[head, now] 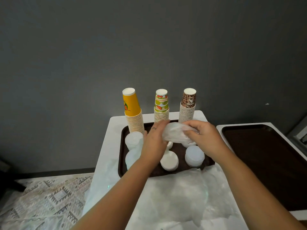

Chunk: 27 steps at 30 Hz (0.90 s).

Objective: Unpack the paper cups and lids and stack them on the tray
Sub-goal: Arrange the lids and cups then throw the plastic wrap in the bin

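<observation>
Loose clear plastic wrap (176, 195) lies crumpled on the white counter (106, 146), closest to us. It is thin, shiny and wrinkly.

Both hands hold a soft see-through plastic bag (176, 133) above the tray. The left hand (153, 140) rests along the left end of the bag, its fingers fairly straight against it. A ring sits on one finger. The right hand (201, 138) has its fingers curled round the right end, gripping it. What is inside the bag is too blurry to tell.

Under the hands is a dark brown tray (122, 146) with round corners. At its back stand three tall stacks of paper cups, all upside down: a yellow stack (132, 110), a fruit-print stack (161, 105) and a leopard-print stack (188, 105). The hands hide the bottoms of the last two.

Round white lids sit in low piles in front. Two cloudy piles (133, 140) are on the left, a smooth white pile (169, 161) is in the middle, and another pile (194, 156) is on the right.

A second dark tray (265, 163) lies to the right. A patterned rug (46, 195) covers the floor on the left. Behind is a gray wall (149, 47).
</observation>
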Tool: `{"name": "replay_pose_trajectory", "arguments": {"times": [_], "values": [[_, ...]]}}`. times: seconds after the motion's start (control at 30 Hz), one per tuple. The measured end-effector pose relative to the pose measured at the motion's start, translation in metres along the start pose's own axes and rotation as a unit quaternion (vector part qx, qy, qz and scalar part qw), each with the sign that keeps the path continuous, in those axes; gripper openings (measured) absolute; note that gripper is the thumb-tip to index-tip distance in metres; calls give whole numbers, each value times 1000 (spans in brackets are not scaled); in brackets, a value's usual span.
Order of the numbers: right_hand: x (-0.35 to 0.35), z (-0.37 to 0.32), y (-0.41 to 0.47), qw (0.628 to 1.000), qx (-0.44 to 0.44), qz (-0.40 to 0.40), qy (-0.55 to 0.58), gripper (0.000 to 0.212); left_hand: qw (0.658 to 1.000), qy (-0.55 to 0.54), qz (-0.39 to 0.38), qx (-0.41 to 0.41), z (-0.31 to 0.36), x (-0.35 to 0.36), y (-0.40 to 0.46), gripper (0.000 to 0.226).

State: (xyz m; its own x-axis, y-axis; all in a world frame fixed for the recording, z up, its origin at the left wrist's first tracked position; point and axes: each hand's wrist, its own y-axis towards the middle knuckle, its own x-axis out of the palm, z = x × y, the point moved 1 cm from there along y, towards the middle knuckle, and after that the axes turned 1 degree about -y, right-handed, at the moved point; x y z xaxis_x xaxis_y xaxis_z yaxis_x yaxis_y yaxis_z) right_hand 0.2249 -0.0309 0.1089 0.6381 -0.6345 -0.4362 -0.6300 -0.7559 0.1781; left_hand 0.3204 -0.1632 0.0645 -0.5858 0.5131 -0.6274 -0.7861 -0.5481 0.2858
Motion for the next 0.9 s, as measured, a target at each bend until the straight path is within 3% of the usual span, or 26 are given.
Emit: {"name": "replay_pose_trajectory", "arguments": {"times": [0.17,0.23,0.37,0.43,0.5,0.57,0.63,0.7,0.8,0.9], "values": [[-12,17,-1,997,37,50,40,20,994,-51,55,-76,6,-16,9,49],[-14,23,-2,996,52,56,55,20,983,-125,82,-109,9,-21,11,42],[-8,31,-6,989,81,54,109,18,909,-347,73,-218,13,-24,19,20],[-1,35,-12,989,104,3,109,16,880,-408,45,-239,19,-26,21,15],[4,37,-17,990,109,-55,66,38,879,-419,14,-227,24,-28,21,17],[-1,32,-14,994,95,-38,46,69,890,-407,-23,-205,27,-31,19,23],[-7,20,-3,991,68,-23,115,86,896,-397,-60,-190,28,-32,17,26],[-10,16,6,967,102,-30,232,96,894,-401,-97,-174,29,-31,15,27],[1,10,-3,965,97,-121,210,84,874,-441,-144,-148,33,-27,14,22],[14,15,-13,949,121,-136,259,60,855,-475,-159,-136,38,-21,15,21]]}}
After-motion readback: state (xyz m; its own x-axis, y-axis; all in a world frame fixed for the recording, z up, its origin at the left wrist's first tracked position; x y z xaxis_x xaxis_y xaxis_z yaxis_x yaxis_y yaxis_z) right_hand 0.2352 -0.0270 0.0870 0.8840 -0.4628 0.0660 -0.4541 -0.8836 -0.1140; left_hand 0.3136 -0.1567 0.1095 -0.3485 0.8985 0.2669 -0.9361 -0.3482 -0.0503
